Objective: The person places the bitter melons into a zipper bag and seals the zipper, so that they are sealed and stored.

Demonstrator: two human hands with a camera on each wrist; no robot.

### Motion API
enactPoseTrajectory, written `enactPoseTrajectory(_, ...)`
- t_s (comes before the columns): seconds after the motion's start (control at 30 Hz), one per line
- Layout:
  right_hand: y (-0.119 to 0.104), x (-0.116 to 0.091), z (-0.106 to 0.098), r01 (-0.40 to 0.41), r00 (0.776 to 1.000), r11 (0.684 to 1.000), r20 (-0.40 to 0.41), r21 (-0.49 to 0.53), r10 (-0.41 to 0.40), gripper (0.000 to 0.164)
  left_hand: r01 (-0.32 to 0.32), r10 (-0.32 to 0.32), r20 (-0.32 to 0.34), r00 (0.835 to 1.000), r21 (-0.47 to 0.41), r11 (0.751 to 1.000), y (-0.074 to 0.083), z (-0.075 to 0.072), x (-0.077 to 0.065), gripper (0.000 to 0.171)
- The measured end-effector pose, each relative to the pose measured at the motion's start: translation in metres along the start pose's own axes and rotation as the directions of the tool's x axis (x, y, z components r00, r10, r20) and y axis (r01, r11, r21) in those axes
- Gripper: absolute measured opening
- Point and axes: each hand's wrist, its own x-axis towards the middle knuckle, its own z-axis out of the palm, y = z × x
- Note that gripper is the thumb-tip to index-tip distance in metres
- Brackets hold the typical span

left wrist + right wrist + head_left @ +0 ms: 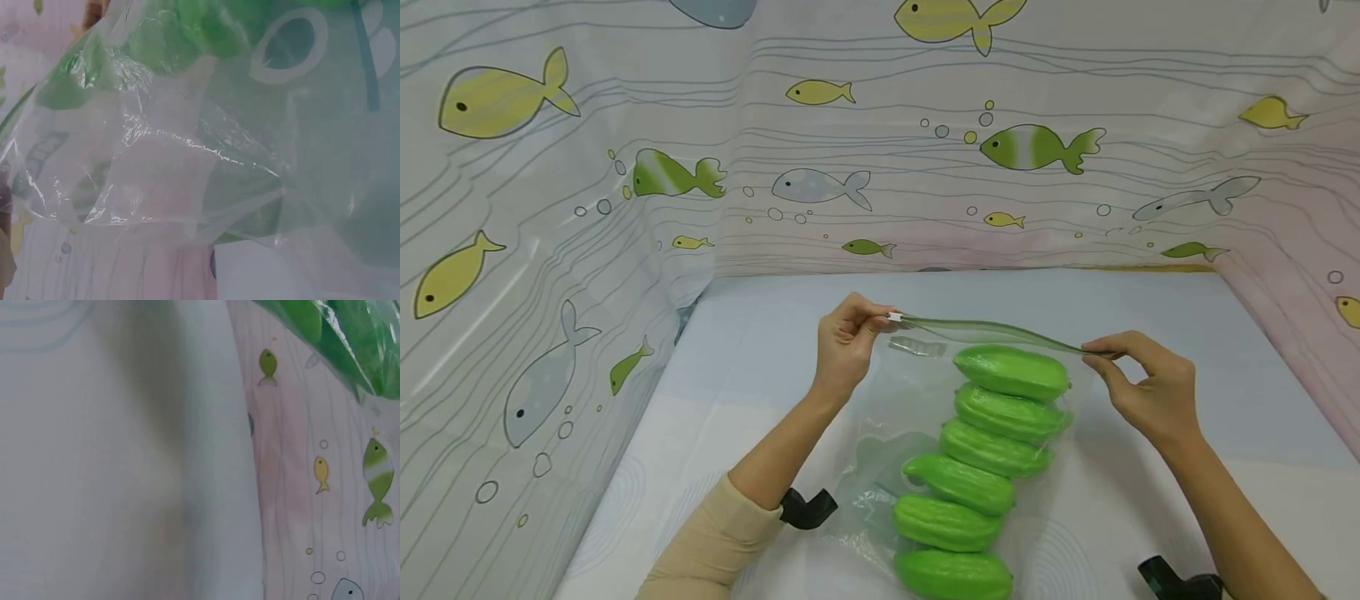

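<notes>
A clear zip bag [880, 417] hangs between my two hands, with several glossy green, ridged, oblong fruits [1011, 372] stacked in a column inside it. My left hand [844, 346] pinches the top left corner beside the small white slider [895, 317]. At the opposite corner, the thumb and fingers of my right hand [1153, 387] pinch the green zip edge [992, 328]. The crinkled bag [169, 144] fills much of the left wrist view, where part of the left hand [5, 256] shows at the edge. In the right wrist view, only a corner of the bag with green fruit [350, 337] appears; the right hand is out of sight.
A table with a pale cover [760, 312] lies beneath the bag. Fish-patterned sheeting [865, 150] stands as walls at the back, left and right. Black curved pieces [808, 509] sit by both wrists.
</notes>
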Motion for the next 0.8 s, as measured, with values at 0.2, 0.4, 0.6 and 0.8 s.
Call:
enactPoseTrajectory(0.2, 0.001, 0.001, 0.003, 0.005, 1.000, 1.000, 0.031, 0.018, -0.005, 0.030, -0.033, 0.033, 0.031, 0.999, -0.006, 0.999, 0.003, 0.007, 0.003, 0.009)
enactPoseTrajectory(0.4, 0.000, 0.005, 0.011, 0.034, 0.997, 0.997, 0.065, 0.063, -0.038, 0.033, -0.060, 0.058, 0.065, 0.996, 0.031, 0.998, 0.002, 0.013, 0.004, 0.009)
enactPoseTrajectory(0.6, -0.014, 0.016, 0.021, 0.076, 0.995, 0.992, 0.060, 0.096, -0.082, 0.050, -0.142, 0.132, 0.109, 0.985, 0.093, 0.985, 0.000, 0.019, 0.005, 0.013)
enactPoseTrajectory(0.8, -0.025, 0.026, 0.037, 0.121, 0.990, 0.982, 0.059, 0.147, -0.131, 0.051, -0.195, 0.180, 0.132, 0.975, 0.114, 0.974, -0.001, 0.024, 0.007, 0.018)
